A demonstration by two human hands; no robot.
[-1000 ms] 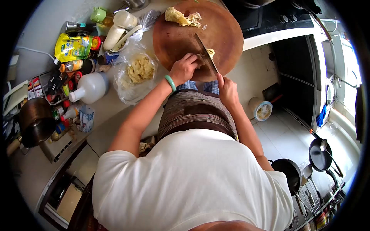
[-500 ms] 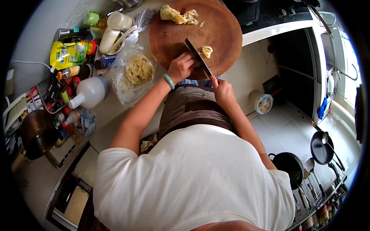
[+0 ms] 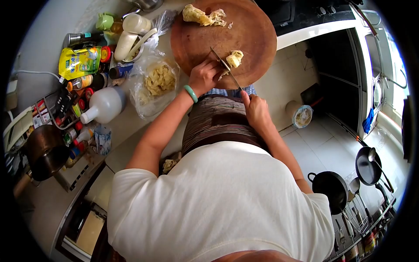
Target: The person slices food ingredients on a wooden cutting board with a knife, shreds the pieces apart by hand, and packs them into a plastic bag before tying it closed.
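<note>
The right grip [image 3: 256, 109] is wrapped around the handle of the knife [image 3: 221, 60]; the left grip [image 3: 204, 77] curls just left of the blade, though I cannot tell whether it pinches anything. A yellowish piece [image 3: 235, 58] lies right of the blade on the round board [image 3: 257, 39], beyond the right grip. Compared with half a second ago, the blade shows narrower.

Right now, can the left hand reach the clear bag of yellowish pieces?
Probably yes: the clear bag lies left of the left hand with nothing visibly blocking the way, though the knife is close.
</note>
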